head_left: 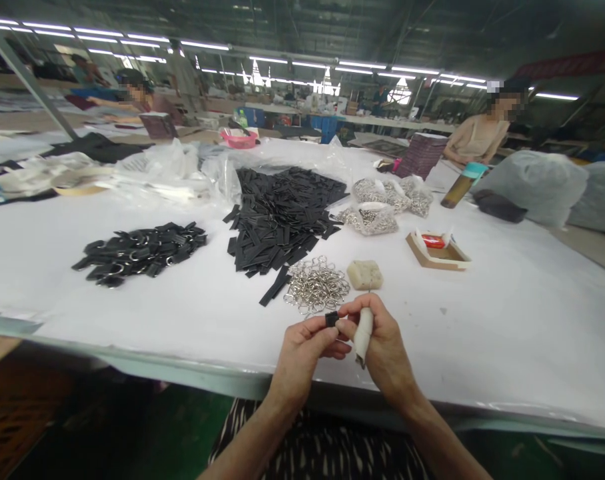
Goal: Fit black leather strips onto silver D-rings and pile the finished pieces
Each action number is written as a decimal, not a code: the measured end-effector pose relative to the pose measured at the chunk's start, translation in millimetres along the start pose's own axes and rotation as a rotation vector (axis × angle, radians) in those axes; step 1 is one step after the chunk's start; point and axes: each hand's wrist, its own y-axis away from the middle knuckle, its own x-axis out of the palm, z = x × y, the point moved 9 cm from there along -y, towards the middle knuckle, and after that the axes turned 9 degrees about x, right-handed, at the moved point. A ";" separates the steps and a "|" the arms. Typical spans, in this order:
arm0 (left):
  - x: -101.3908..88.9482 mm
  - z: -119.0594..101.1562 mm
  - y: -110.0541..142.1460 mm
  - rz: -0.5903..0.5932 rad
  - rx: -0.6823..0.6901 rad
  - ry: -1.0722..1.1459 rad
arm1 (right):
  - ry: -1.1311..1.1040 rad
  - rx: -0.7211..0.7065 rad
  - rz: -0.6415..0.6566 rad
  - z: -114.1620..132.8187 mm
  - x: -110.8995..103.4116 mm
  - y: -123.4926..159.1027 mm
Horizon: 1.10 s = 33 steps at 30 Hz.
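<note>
My left hand point(302, 350) pinches a small black strap piece point(331, 319) over the table's front edge. The fingertips of my right hand point(382, 340) meet the same piece. In that right hand rests a pale, wrapped tool handle point(363, 333), whose working end I cannot make out. Just beyond my hands lies a pile of metal D-rings point(316, 285), with a yellowish block point(365, 274) to its right. Two loose black strips point(274, 287) lie left of the rings. Behind them spreads a big heap of black strips point(277, 213). Strips fitted with rings point(142, 252) form a pile farther left.
Bags of metal rings point(375, 203) stand beyond the block. To the right are a small cardboard box point(440, 257) and a bottle with a turquoise lid point(462, 185). Clear plastic bags point(177, 173) lie at the back left. Other people point(482, 130) work farther off.
</note>
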 end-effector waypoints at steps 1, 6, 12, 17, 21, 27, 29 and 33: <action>-0.5 0.6 -0.3 -0.001 -0.004 0.001 | 0.008 -0.001 0.004 0.1 0.4 -0.1; -0.2 -1.8 -1.9 0.008 0.004 -0.024 | 0.061 -0.026 0.031 3.9 1.2 -2.4; 2.9 -0.1 -5.3 0.043 -0.019 -0.043 | 0.151 -0.053 0.077 5.7 1.6 -6.4; -3.1 -9.3 -4.9 0.022 0.015 -0.298 | 0.166 -0.055 0.070 2.5 0.8 -8.0; -12.5 -35.9 -2.1 -0.103 0.207 -0.544 | 0.114 -0.060 0.070 2.3 1.5 -7.9; 2.6 -5.2 -3.4 0.037 -0.055 -0.162 | 0.083 -0.054 0.051 0.9 0.4 -8.3; 4.0 -3.9 -4.2 0.022 -0.060 -0.061 | 0.084 -0.046 0.052 0.0 0.2 -8.5; 3.0 -1.9 -4.0 0.001 -0.082 -0.022 | 0.082 -0.035 0.063 0.1 1.2 -8.7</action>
